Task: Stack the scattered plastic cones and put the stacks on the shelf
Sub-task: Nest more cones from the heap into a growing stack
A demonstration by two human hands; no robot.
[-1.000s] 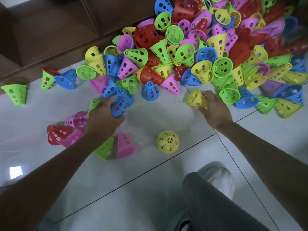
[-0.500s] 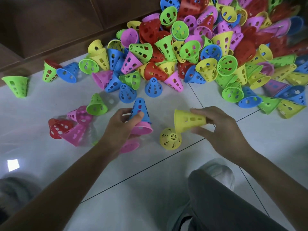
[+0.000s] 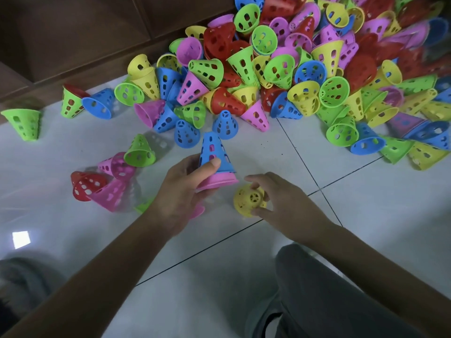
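Two stacks — left hand (image 3: 179, 191) grips blue-pink stack (image 3: 216, 164), right hand (image 3: 280, 203) yellow stack (image 3: 247, 200).

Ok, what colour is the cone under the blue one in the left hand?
Pink, seen in the head view.

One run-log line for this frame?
left hand holds blue-on-pink stack | right hand grips yellow cone on floor | pile unsorted
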